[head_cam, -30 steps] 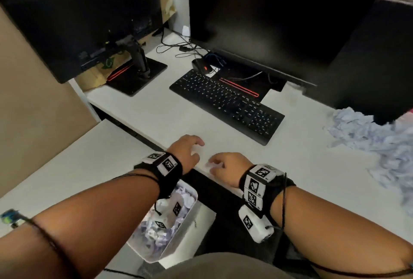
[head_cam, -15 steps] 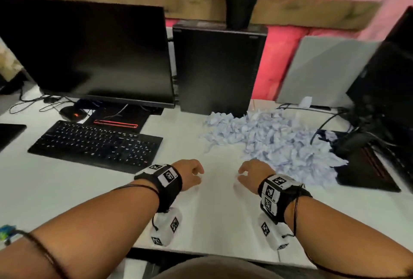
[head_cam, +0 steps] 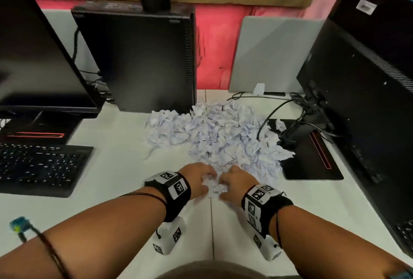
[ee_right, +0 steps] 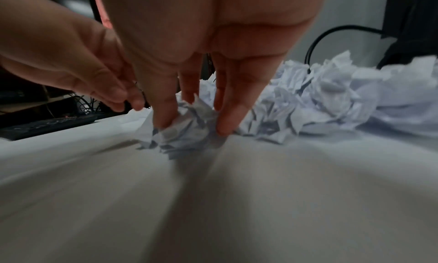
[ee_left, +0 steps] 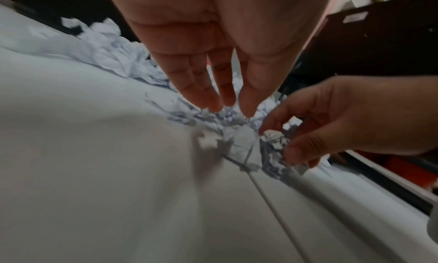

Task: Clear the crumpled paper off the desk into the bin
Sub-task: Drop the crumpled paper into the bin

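Observation:
A heap of crumpled white paper (head_cam: 219,135) lies mid-desk on the white desk (head_cam: 125,167). Both hands are at its near edge. My right hand (head_cam: 234,182) pinches one crumpled paper ball (ee_right: 184,130) between thumb and fingers; the left wrist view shows this ball (ee_left: 275,145) in the same grip. My left hand (head_cam: 199,180) reaches down with straight fingers (ee_left: 203,98), their tips touching loose paper beside the ball and holding nothing. In the right wrist view the left hand (ee_right: 113,96) is just left of the ball. The bin is out of view.
A black keyboard (head_cam: 40,167) and monitor (head_cam: 38,55) stand at the left. A black computer tower (head_cam: 143,59) stands behind the heap. At the right are a second monitor (head_cam: 366,91), its stand base (head_cam: 312,156) and cables (head_cam: 268,109) that run into the paper.
The head view swung right, from the bin below the desk edge to the paper heap. Both hands moved forward to its near edge, and the right hand took hold of a paper ball.

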Tool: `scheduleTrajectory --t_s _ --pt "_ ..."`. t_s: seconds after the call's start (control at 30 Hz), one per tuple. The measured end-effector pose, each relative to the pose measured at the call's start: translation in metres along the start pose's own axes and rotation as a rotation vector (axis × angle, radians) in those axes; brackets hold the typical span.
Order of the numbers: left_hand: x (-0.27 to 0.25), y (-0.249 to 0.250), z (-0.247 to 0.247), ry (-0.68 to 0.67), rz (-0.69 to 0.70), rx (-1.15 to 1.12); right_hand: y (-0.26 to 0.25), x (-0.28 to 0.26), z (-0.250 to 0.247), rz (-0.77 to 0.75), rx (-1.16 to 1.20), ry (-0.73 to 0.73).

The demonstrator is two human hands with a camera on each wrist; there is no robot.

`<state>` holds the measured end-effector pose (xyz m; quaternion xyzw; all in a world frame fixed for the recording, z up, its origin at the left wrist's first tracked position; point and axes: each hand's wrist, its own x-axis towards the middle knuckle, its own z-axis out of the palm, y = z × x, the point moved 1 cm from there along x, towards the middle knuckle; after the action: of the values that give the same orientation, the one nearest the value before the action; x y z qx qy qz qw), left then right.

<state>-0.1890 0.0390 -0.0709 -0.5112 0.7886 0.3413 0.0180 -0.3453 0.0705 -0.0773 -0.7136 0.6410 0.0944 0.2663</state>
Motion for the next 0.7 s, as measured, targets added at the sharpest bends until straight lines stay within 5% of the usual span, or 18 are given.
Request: scheduleTrajectory --t_s 0.23,0.4,0.7 --pt "0.018 -0.005 0.018 -0.159 0.005 0.238 0.007 -0.002 -0.01 0.002 0.183 0.14" --pt "0.02 -0.006 0.011 -0.158 0.005 0.204 0.039 -0.011 -0.038 0.201 0.323 0.321" --pt "0.02 0.013 -0.008 -0.008 0.041 0.051 0.058 -0.013 -0.016 0.327 0.146 0.067"
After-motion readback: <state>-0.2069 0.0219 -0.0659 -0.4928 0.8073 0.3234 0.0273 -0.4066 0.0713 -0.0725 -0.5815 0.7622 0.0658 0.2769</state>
